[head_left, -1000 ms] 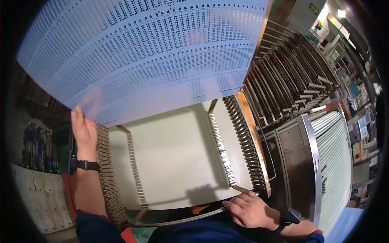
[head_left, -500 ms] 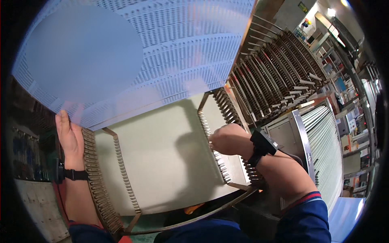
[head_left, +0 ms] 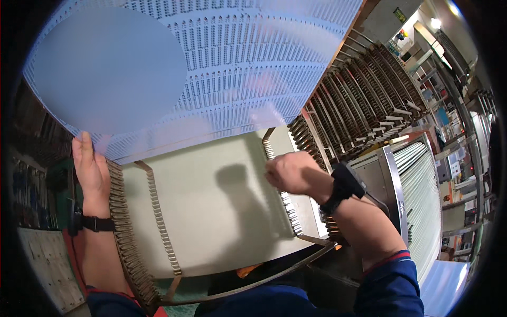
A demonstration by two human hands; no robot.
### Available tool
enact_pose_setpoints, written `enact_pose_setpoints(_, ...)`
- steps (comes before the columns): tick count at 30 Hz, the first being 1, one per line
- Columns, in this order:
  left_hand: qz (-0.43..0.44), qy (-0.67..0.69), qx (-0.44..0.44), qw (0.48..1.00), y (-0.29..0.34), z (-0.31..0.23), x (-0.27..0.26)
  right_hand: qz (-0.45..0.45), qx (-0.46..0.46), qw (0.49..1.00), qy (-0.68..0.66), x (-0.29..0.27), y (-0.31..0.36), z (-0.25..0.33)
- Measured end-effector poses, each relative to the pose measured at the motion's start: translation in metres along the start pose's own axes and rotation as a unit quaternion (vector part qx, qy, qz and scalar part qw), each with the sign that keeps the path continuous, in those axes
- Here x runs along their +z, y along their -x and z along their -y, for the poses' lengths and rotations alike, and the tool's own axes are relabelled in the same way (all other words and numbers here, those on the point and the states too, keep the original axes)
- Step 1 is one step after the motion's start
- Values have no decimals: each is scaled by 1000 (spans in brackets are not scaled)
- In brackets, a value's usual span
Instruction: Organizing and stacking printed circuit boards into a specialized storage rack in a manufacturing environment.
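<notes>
Basically, a big blue patterned panel (head_left: 227, 79) is filling 10 to 1 o'clock, its lower edge crossing the far end of a metal rack (head_left: 122, 232); can't tell if it's sitting in slots. Left hand (head_left: 92, 171), at 9 o'clock, is holding the panel's lower-left corner, fingers fairly straight. Right hand (head_left: 293, 171), just off centre toward 4, is curling inward over the right toothed strip (head_left: 290, 211); fingertips are facing away, so can't tell whether it's gripping anything.

For a clean job, the person should probably be handling the panel by its edges, leaving the patterned face untouched, and should be checking that both lower corners are lining up with matching slots. Tilting is likely risking a scraped corner.

Containers: rack is carrying coil rows down both sides, plus a pale board (head_left: 198, 211) spreading from centre toward 7. At 2 o'clock, more racks (head_left: 369, 100) are nesting together. Between 3 and 4, a metal-sided holder (head_left: 393, 185) is carrying many thin pale sheets (head_left: 422, 206), packed closely. Another blue sheet (head_left: 443, 285) is showing near 4, partly cut off.
</notes>
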State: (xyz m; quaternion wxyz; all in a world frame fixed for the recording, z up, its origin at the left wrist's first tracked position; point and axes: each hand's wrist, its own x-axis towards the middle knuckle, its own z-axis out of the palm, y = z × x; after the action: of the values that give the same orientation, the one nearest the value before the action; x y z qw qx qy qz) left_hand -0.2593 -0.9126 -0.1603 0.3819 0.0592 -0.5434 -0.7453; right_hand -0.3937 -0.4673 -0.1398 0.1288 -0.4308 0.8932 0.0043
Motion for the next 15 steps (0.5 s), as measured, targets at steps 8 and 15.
enact_pose_setpoints(8,13,-46,5,999,4,-8,14,-222,-6,967,-123,-7,5,-46)
enact_pose_setpoints(15,-8,42,-2,999,-1,-10,5,-293,38,821,-488,-33,-23,-117)
